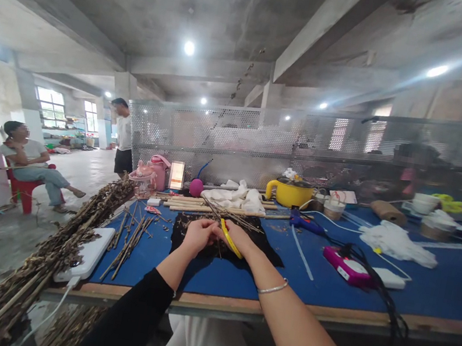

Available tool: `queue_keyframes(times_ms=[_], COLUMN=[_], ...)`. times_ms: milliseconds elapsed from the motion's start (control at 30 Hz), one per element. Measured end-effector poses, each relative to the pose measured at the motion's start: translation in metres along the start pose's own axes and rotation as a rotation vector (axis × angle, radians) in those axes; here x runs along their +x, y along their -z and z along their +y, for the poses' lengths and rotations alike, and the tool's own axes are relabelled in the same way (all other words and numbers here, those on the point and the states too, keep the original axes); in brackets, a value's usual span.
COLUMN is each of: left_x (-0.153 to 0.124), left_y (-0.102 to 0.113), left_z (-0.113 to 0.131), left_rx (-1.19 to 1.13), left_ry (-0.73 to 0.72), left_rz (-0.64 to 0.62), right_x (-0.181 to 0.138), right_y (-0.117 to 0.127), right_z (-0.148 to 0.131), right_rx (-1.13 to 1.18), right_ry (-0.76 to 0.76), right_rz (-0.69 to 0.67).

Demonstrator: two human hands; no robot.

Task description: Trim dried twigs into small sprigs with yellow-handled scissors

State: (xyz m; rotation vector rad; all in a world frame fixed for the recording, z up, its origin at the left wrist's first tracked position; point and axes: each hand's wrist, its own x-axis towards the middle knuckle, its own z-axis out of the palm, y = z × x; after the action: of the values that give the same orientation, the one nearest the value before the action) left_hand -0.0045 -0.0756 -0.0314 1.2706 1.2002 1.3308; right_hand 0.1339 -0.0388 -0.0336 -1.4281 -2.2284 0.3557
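Note:
My left hand (198, 236) is closed, fingertips pinched together above a black cloth (269, 250) on the blue table. Thin dry stems (245, 221) run at the meeting point of my two hands, and the left fingers seem to grip one of them. My right hand (242, 235) is wrapped round a tool with a curved yellow handle (230, 239); its working end is hidden by the fingers. Bits of dry plant lie on the cloth. To the left, cut dry stalks (130, 246) are spread on the table.
A large bundle of dried stalks (45, 248) leans at the table's left edge beside a white power strip (89, 252). Behind my hands lie pale sticks (190, 207) and white cloth (238, 196). A yellow pot (291, 195), glue gun (306, 223) and magenta box (348, 267) stand right. Two people are at left.

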Motion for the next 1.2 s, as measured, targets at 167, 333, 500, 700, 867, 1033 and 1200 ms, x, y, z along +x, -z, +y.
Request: queue_keyframes(times_ms=[167, 333, 500, 700, 867, 1033, 1200], left_x=[0.0002, 0.0009, 0.0017, 0.0031, 0.0033, 0.0028, 0.0018], left_y=[-0.0009, -0.0009, 0.0000, 0.0010, 0.0013, 0.0004, 0.0001], left_z=[-0.0002, -0.0011, -0.0022, -0.0029, -0.0020, -0.0014, -0.0004], left_rx=[0.005, -0.005, -0.013, -0.019, -0.020, -0.009, -0.022], left_ry=[0.008, -0.004, -0.009, -0.011, -0.041, -0.027, -0.020], left_rz=[-0.008, -0.004, 0.006, 0.040, 0.074, 0.059, 0.050], right_x=[-0.0019, -0.0043, -0.0017, -0.0005, -0.0036, -0.0056, -0.0066], right_y=[0.0005, 0.0038, 0.0036, 0.0047, 0.0056, 0.0036, 0.0034], right_z=[-0.0019, -0.0068, -0.0047, -0.0040, -0.0069, -0.0071, -0.0078], right_rx=[0.020, 0.037, 0.019, -0.019, -0.050, -0.020, 0.011], right_ry=[0.011, -0.004, -0.023, -0.023, -0.014, 0.000, 0.004], right_rz=[0.006, 0.022, 0.026, 0.036, 0.033, 0.030, 0.025])
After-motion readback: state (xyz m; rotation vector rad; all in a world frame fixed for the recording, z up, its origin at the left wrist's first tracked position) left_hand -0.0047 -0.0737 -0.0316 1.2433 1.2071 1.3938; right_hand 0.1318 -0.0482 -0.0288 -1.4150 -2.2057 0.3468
